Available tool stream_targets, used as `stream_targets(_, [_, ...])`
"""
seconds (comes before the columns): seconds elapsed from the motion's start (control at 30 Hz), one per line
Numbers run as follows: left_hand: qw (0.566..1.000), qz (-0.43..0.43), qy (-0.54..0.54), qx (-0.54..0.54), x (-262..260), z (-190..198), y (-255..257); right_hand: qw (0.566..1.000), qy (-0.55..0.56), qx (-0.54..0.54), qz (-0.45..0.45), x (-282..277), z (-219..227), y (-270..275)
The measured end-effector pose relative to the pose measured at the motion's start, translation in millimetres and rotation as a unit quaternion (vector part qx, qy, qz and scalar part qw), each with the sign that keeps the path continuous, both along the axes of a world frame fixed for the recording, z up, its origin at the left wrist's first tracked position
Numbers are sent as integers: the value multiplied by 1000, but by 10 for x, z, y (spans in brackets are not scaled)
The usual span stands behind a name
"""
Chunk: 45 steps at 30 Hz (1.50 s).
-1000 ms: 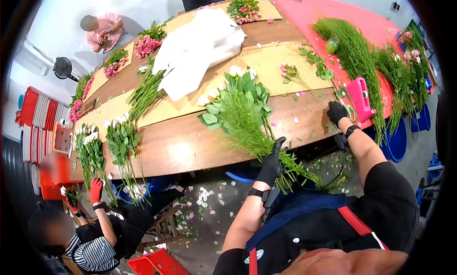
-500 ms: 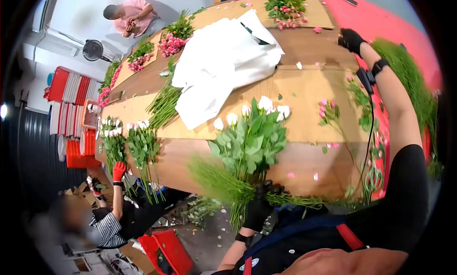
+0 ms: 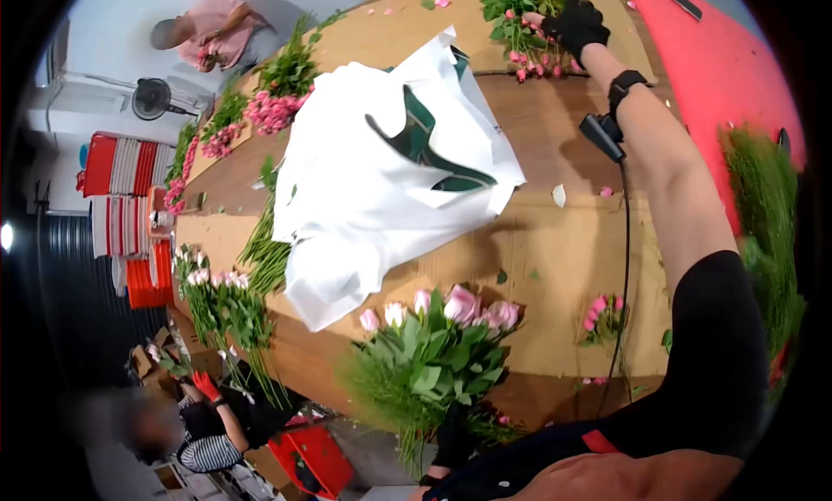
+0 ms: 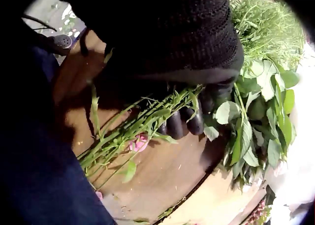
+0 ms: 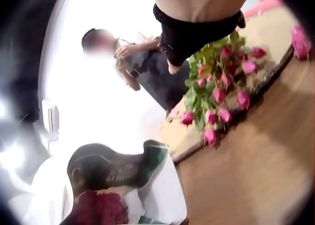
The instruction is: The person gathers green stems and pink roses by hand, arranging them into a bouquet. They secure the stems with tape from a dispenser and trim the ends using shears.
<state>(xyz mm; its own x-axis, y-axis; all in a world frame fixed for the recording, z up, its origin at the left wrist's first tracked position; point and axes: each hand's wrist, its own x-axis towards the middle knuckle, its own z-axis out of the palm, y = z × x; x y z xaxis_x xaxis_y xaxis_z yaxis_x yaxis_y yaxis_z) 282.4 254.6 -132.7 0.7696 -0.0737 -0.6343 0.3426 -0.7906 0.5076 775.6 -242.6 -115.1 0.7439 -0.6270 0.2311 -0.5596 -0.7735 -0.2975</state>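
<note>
Roses (image 3: 462,303) and greens (image 3: 373,380) gripped low in left hand (image 3: 452,436), likely sparing the heads (image 3: 500,315), with right hand (image 3: 576,26) at far roses (image 3: 537,66), grip unclear.

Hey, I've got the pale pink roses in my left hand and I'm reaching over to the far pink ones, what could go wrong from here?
The cable hanging from your right wrist runs beside the small pink blooms on the cardboard; it might drag them. Your right hand is at the far pink roses, which lie bunched together, so blooms could snag or bruise. Your left hand might let the pale pink roses shift.
</note>
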Motion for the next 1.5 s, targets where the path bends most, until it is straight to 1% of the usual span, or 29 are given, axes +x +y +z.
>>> stream_targets(0.07, [999, 25, 27, 0, 117, -60, -57, 994, -29, -92, -57, 198, -298, 207])
stream_targets(0.1, [998, 38, 41, 2, 157, -91, -70, 992, -33, -109, -48, 106, -216, 422])
stream_targets(0.2, [997, 50, 58, 9, 222, -174, -102, 992, 104, 48, -52, 255, -345, 349])
stream_targets(0.27, [997, 52, 63, 9, 241, -213, -114, 995, 48, 76, -35, 261, -407, 239])
stream_targets(0.33, [997, 48, 60, 3, 269, -246, -120, 995, -10, 99, -5, 297, -685, -117])
stream_targets(0.37, [998, 42, 55, 0, 278, -251, -115, 997, -34, 67, -2, 423, -916, -339])
stream_targets(0.43, [999, 31, 44, -8, 279, -260, -96, 991, -113, 34, 70, 336, -1101, -610])
stream_targets(0.5, [999, 17, 30, -20, 261, -251, -63, 962, -224, 131, 89, -105, -717, -476])
stream_targets(0.53, [999, 8, 22, -27, 254, -252, -51, 932, -264, 217, 121, -308, -561, -433])
stream_targets(0.57, [999, 0, 12, -36, 238, -242, -30, 883, -296, 330, 157, -523, -389, -372])
stream_targets(0.63, [998, -19, -8, -53, 180, -229, 15, 735, -324, 555, 214, -1021, -13, -208])
stream_targets(0.7, [996, -39, -29, -72, 108, -212, 72, 601, -308, 694, 250, -1595, 325, -31])
stream_targets(0.77, [992, -59, -54, -98, 24, -219, 125, 524, -280, 760, 263, -2242, 589, 130])
stream_targets(0.83, [986, -80, -79, -122, -47, -239, 168, 494, -258, 791, 252, -2921, 809, 273])
stream_targets(0.87, [982, -89, -92, -136, -92, -238, 204, 533, -269, 770, 226, -3293, 918, 370])
stream_targets(0.9, [978, -101, -107, -150, -121, -259, 235, 532, -237, 791, 188, -3630, 1050, 388])
stream_targets(0.97, [965, -129, -146, -175, -164, -302, 314, 504, -246, 818, 126, -4254, 1357, 648])
stream_targets(1.0, [955, -147, -172, -190, -192, -321, 365, 477, -289, 823, 105, -4505, 1634, 927])
stream_targets(1.07, [923, -205, -249, -209, -256, -426, 452, 442, -273, 842, 145, -5049, 1832, 1163])
stream_targets(1.13, [903, -189, -251, -294, -301, -589, 518, 470, -255, 826, 175, -5495, 2010, 1429])
stream_targets(1.17, [883, -55, -128, -447, -383, -853, 566, 443, -307, 815, 214, -5633, 2139, 1694])
stream_targets(1.2, [868, -33, -89, -487, -464, -421, 543, 416, -356, 798, 251, -5759, 2274, 1966])
stream_targets(1.23, [841, 27, -39, -538, -504, -394, 583, 448, -381, 773, 239, -5914, 2359, 2117])
stream_targets(1.27, [805, 101, 44, -583, -542, -320, 620, 436, -409, 760, 255, -6043, 2475, 2304])
stream_targets(1.33, [687, 281, 225, -631, -614, -62, 699, 489, -399, 741, 227, -6390, 2674, 2527])
stream_targets(1.37, [690, 284, 222, -628, -714, 151, 756, 511, -424, 709, 237, -6547, 2743, 2565])
stream_targets(1.4, [685, 285, 236, -628, -797, 266, 823, 504, -400, 716, 270, -6737, 2987, 2803])
stream_targets(1.47, [671, 290, 262, -630, -938, 398, 928, 492, -509, 676, 203, -7035, 3041, 3007])
stream_targets(1.5, [660, 292, 268, -638, -1005, 400, 973, 482, -586, 648, 64, -7019, 3346, 3441])
